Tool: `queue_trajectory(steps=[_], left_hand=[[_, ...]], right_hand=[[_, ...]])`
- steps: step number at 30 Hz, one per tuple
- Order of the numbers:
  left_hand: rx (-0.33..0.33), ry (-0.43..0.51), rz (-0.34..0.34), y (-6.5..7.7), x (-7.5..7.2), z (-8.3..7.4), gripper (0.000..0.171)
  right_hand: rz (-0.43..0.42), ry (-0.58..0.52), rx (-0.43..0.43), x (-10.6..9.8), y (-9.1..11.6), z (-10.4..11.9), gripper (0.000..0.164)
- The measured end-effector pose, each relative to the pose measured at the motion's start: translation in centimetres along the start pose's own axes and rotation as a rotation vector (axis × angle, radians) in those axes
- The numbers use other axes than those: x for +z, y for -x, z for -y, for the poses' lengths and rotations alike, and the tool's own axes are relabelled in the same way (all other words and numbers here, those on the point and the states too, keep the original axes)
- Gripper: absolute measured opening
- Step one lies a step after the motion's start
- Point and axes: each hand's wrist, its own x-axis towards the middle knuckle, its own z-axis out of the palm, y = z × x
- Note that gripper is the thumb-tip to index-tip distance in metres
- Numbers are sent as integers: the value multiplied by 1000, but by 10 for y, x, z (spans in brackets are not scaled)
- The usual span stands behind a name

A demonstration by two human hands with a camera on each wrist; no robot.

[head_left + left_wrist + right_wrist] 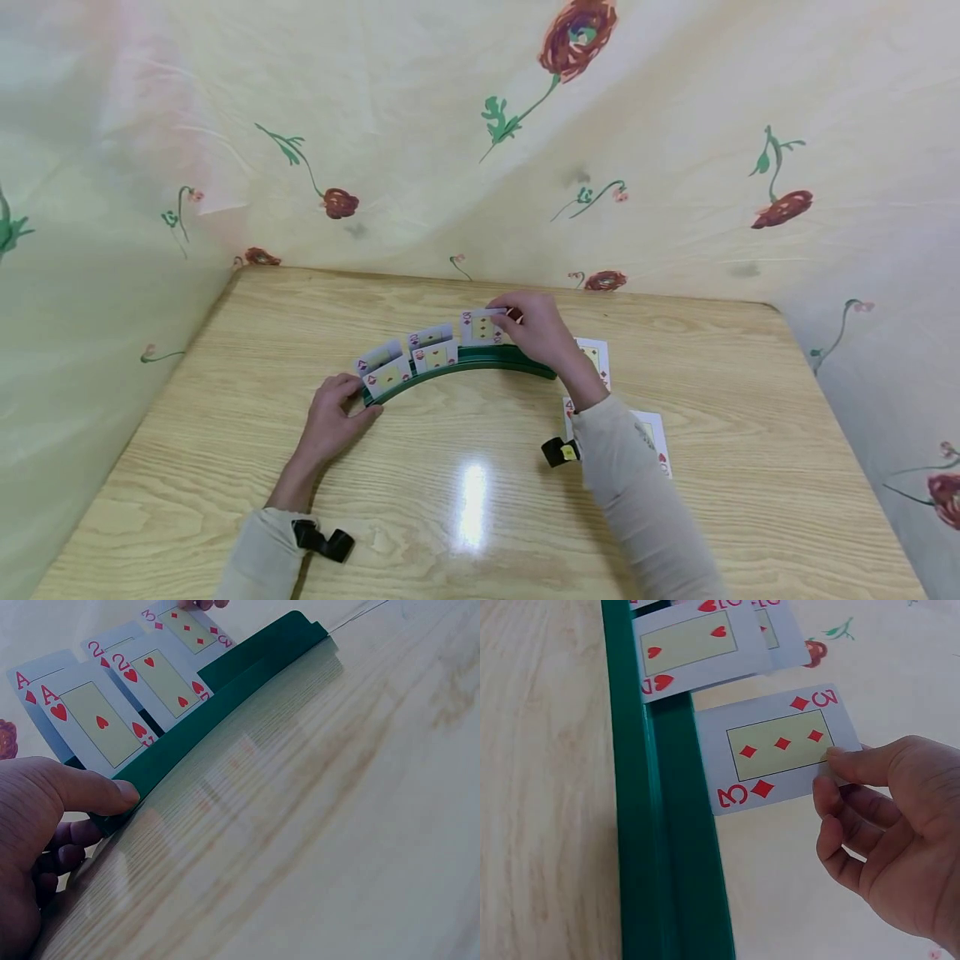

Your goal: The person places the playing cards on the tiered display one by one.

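A curved green card holder (480, 360) (247, 671) (660, 847) stands on the wooden table (465, 517). An ace of hearts (387, 377) (97, 720) and a 2 of hearts (437, 357) (165, 679) (690, 649) stand upright in it. Each has a diamond card of the same rank just behind it. My left hand (360, 398) (105, 814) grips the holder's left end, thumb on its front face and fingers curled behind. My right hand (517, 321) (831, 774) pinches a 3 of diamonds (482, 327) (187, 626) (780, 746) by its top edge, at the holder's rear slot to the right of the twos.
Loose face-up cards (596, 354) (654, 433) lie on the table right of the holder, partly under my right forearm. Floral cloth (480, 167) walls the table at the back and both sides. A glare patch (472, 496) shines on the bare wood in front.
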Motion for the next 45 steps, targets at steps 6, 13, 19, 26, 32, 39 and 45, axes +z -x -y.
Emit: queue_trajectory(steps=[6, 13, 19, 26, 32, 39, 45], left_hand=[[-4, 5, 5, -1, 0, -2, 34], [-9, 3, 8, -1, -2, -5, 32], [-11, -4, 8, -2, -1, -3, 32], [-5, 1, 2, -2, 1, -2, 34], [-2, 4, 6, -1, -1, -3, 34], [-5, 2, 12, 0, -1, -2, 36], [-12, 1, 16, 0, -2, -2, 35]], right_hand=[[12, 0, 6, 4, 1, 0, 16], [39, 0, 2, 5, 2, -2, 17], [59, -7, 19, 6, 3, -3, 18], [52, -1, 37, 2, 7, -1, 22], [11, 11, 36, -13, 16, -1, 27], [-15, 43, 42, -36, 36, -8, 32], [-31, 83, 100, -51, 61, -20, 37]])
